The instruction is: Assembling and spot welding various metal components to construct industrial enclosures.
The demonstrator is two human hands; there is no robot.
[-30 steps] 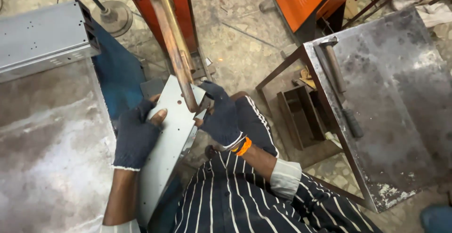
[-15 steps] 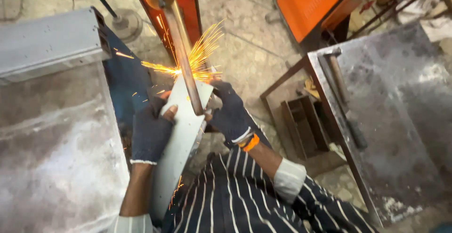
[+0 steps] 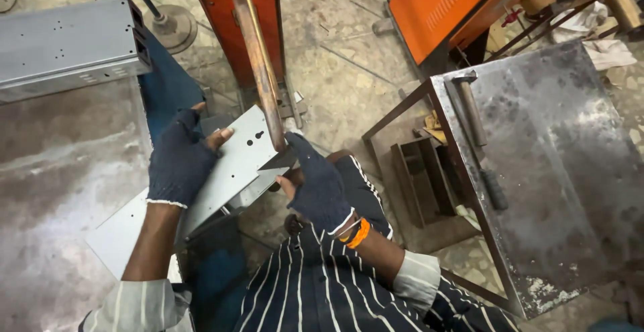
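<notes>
While both gloved hands were on it, the pale grey sheet-metal panel lay tilted across the person's lap in front of the striped apron, its long axis running from low at the left, near the worktop, up and rightward toward the machine. The left hand pressed flat on the panel's upper left face, fingers wrapped over the far edge, grasping it rather than clenched. The right hand (orange band at the wrist) held the near right corner, thumb on top and fingers under, as far as the view showed. The panel's far end therefore lay just ahead of both hands, the right hand being nearer to the contact point.

That far end sat directly beneath the tip of the copper-coloured rod, which appeared to touch the sheet near a small punched hole. The rod ran back to the orange machine body. Farther left a grey metal box rested on the worktop; well apart on the right stood a steel table with a hammer.
</notes>
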